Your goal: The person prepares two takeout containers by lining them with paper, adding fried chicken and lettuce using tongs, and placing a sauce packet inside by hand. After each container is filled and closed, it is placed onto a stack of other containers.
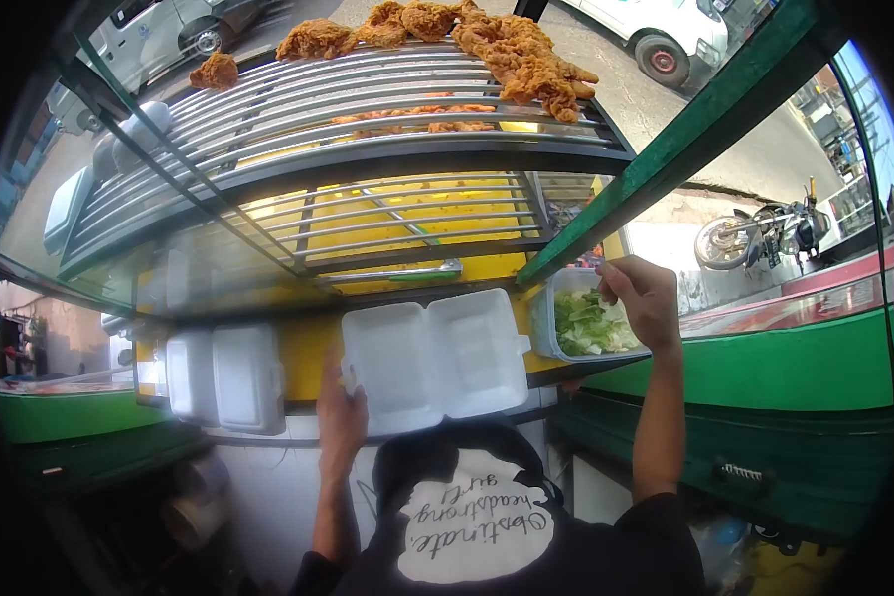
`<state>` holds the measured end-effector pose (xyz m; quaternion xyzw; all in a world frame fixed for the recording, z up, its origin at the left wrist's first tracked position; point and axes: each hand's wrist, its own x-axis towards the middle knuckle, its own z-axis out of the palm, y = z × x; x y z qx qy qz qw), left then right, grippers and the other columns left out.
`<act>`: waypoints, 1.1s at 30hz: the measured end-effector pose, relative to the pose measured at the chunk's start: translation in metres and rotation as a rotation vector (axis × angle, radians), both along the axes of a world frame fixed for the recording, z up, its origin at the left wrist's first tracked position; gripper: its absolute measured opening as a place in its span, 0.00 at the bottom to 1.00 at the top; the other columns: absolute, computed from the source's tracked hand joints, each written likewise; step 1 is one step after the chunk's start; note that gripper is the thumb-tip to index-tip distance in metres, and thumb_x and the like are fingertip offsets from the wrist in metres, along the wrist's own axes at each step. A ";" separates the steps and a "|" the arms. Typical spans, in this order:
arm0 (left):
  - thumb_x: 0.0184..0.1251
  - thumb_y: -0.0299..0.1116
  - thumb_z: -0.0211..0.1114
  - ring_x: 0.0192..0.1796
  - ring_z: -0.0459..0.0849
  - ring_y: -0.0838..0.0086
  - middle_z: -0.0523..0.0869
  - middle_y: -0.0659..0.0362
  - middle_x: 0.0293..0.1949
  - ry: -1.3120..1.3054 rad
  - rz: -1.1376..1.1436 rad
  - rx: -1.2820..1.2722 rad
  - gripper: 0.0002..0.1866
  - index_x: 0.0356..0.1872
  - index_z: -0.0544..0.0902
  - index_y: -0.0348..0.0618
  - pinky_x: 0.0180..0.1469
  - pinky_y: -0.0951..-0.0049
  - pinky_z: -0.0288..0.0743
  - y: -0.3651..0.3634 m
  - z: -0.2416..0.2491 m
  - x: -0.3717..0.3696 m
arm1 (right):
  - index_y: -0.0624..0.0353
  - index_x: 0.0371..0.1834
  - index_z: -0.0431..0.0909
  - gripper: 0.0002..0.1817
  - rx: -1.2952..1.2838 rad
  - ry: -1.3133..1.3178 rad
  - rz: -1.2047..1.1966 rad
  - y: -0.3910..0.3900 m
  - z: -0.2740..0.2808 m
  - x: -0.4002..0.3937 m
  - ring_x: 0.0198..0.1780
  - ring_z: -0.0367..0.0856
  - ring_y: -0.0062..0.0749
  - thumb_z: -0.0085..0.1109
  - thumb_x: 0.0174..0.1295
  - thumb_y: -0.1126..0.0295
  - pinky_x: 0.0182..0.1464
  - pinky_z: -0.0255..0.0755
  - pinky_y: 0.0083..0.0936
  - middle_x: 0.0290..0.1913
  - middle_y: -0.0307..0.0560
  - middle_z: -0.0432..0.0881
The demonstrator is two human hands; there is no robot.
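An opened white foam takeaway box lies on the yellow counter in front of me, both halves bare. My left hand is at its left edge, fingers along the outside and thumb at the near side, gripping it. To the right stands a clear plastic tub of shredded lettuce. Above the tub's right side is my right hand, its fingers bent together in a pinch. Whether anything is between those fingertips I cannot make out.
Pieces of fried chicken lie on the upper slatted rack. Tongs rest below it. Closed foam boxes stand at left behind glass. A green post slants down beside the tub. A motorcycle is parked outside.
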<state>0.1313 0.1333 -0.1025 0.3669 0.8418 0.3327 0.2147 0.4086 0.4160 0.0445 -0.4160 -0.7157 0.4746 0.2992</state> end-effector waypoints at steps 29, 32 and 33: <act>0.64 0.20 0.63 0.29 0.79 0.77 0.81 0.47 0.49 0.056 0.369 -0.058 0.41 0.76 0.55 0.48 0.36 0.70 0.79 0.029 0.014 0.047 | 0.53 0.61 0.70 0.30 1.033 -0.564 0.153 0.243 -0.084 -0.026 0.58 0.73 0.48 0.69 0.54 0.67 0.58 0.70 0.41 0.57 0.52 0.72; 0.64 0.20 0.63 0.28 0.80 0.77 0.82 0.48 0.49 0.070 0.376 -0.057 0.41 0.76 0.55 0.48 0.35 0.69 0.79 0.025 0.010 0.038 | 0.53 0.63 0.68 0.32 1.006 -0.696 0.013 0.235 -0.075 -0.023 0.57 0.74 0.51 0.69 0.53 0.66 0.59 0.70 0.41 0.57 0.55 0.71; 0.64 0.20 0.63 0.27 0.80 0.77 0.82 0.48 0.49 0.072 0.388 -0.055 0.41 0.76 0.55 0.48 0.35 0.69 0.79 0.023 0.008 0.036 | 0.54 0.64 0.68 0.34 0.938 -0.612 -0.013 0.245 -0.085 -0.020 0.56 0.74 0.51 0.70 0.53 0.66 0.59 0.71 0.41 0.57 0.55 0.71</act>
